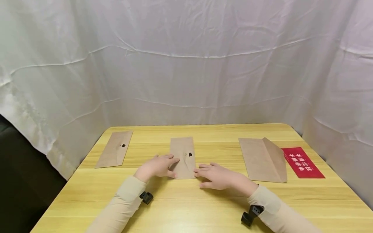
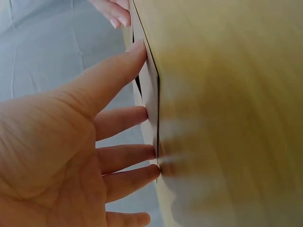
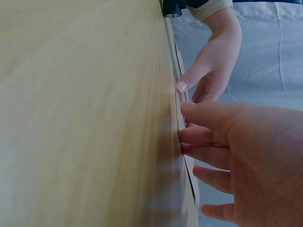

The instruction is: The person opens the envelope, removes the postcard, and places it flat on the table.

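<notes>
The left hand is being held with its fingers extended and spread, and nothing is being gripped by it; its fingertips are being rested along the left edge of the middle kraft-paper envelope. By the right hand the opposite edge is being touched at the lower right, again with extended, slightly spread fingers and without any grasp. The envelope is being framed between the two hands, flat near the table's middle, with a small black hat-shaped print being shown on its upper right part. In the left wrist view, a thin dark gap is being revealed between its paper layers near the left thumb.

Each forearm is being covered by a beige sleeve, and a small black wrist camera is being worn at each wrist. Well to the left, a second kraft envelope with a similar print is being supported at a slant near the table's edge. To the right, a third kraft envelope is being displayed with its pointed flap unfolded, and beside it a red card with white Chinese characters is being seen. Everything is being borne by a wood-grain table, which is being backed by a pale, creased curtain.
</notes>
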The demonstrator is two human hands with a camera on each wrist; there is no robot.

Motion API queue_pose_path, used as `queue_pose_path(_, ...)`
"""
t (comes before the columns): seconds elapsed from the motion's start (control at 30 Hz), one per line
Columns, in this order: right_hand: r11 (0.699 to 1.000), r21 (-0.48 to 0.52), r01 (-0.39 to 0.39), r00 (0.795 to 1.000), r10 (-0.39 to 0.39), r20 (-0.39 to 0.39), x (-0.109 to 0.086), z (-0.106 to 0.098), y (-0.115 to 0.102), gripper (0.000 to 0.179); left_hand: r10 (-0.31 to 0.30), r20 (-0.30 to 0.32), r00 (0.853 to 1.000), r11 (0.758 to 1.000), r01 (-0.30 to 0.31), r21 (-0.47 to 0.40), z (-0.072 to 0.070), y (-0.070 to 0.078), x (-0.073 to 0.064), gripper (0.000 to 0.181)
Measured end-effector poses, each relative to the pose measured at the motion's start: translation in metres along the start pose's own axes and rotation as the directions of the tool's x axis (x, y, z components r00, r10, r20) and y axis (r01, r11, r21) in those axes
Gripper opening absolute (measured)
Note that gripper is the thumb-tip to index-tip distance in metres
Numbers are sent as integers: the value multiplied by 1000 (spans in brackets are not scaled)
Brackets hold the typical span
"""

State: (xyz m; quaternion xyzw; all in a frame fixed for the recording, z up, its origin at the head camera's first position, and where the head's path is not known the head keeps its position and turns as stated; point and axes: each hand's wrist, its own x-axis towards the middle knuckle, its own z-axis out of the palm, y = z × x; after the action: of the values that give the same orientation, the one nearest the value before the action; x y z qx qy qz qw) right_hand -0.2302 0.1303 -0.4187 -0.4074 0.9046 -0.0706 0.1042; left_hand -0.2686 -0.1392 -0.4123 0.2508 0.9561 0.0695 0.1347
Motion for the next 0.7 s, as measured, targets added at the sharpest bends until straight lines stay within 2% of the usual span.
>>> queue_pose_path(0.33,1000,-3,-14,1000,14,-5,-5,0,0,50,-28,25,999,1000,28,2,-1,12,3,75)
queue_pose_path(0.7,1000,-16,-12,1000,12,-6,-4,-2,-4,49,-77,-28,997,994,79,80,4,24,3,75)
